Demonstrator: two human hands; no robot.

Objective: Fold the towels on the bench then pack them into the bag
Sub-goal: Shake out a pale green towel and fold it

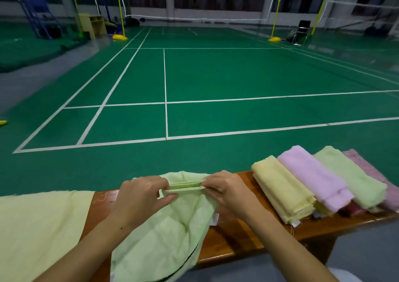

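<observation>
— Where's your towel?
— The light green towel [164, 234] drapes over the wooden bench [233, 238], left of four folded towels [319, 182]. Your left hand [140, 197] and right hand [226, 190] pinch its gathered top edge.

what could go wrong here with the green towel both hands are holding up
1. Both the left hand and right hand pinch only the gathered top edge of the light green towel; the layers could slip apart and spoil the fold.
2. Its lower part hangs past the front of the wooden bench, so it might slide off towards the floor.
3. The folded towels lie close beside the right hand; a wide sweep could knock them askew.
</observation>
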